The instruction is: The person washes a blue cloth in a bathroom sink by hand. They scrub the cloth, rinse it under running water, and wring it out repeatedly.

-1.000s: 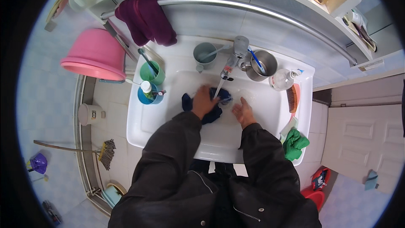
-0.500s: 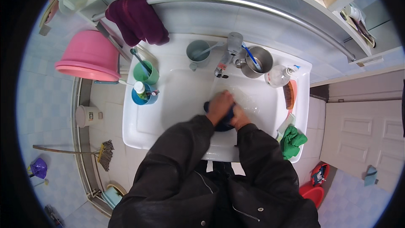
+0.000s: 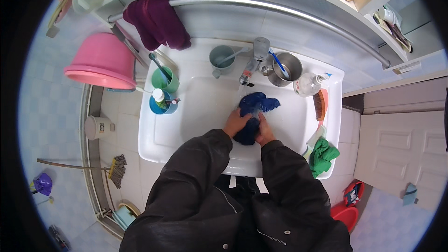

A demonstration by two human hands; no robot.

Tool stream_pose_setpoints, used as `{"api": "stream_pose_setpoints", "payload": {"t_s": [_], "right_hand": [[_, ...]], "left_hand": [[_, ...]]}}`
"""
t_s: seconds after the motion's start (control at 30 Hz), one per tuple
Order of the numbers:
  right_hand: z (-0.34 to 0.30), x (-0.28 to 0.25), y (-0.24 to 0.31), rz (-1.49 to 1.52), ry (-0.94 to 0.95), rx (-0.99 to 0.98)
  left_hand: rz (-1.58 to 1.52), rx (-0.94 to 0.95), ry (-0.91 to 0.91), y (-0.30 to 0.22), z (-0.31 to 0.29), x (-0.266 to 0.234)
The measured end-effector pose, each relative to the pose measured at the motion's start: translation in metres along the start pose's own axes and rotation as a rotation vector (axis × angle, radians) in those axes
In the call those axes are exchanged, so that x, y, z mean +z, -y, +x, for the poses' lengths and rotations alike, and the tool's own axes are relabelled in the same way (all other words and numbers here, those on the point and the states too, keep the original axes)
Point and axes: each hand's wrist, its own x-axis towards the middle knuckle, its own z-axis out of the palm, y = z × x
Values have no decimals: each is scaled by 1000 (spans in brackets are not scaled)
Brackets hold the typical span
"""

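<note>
A wet dark-blue cloth [image 3: 256, 101] lies partly spread in the white sink [image 3: 196, 107], just in front of the tap [image 3: 248, 71]. At its left edge my left hand [image 3: 237, 123] grips the cloth, fingers curled onto it. My right hand [image 3: 265, 130] holds its right side, thumb upward. Between the hands the cloth is gathered into folds, and its far end flares out toward the tap. Some of the fingertips are hidden in the fabric.
Around the sink rim stand a grey cup [image 3: 222, 59], a metal mug [image 3: 284, 69], a pump bottle [image 3: 308, 84], a brush [image 3: 319, 105], a green cloth [image 3: 323, 157], a green cup [image 3: 165, 80] and a blue cup [image 3: 163, 103]. A maroon towel [image 3: 157, 22] hangs on the rail.
The blue cloth was bunched beneath both hands and now fans out toward the tap. My left hand has moved off its top to the left side; the hands are farther apart.
</note>
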Motion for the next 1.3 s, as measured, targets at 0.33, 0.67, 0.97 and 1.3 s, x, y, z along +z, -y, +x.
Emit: {"api": "stream_pose_setpoints", "payload": {"t_s": [0.33, 0.67, 0.97, 1.3], "right_hand": [[13, 3, 3, 126, 406, -123], [-8, 1, 45, 271, 94, -313], [5, 10, -20, 249, 175, 239], [-63, 19, 31, -543, 236, -716]], "left_hand": [[320, 28, 29, -108, -38, 22], [467, 130, -344, -21, 31, -80], [19, -91, 100, 18, -13, -2], [82, 152, 110, -84, -77, 12]]}}
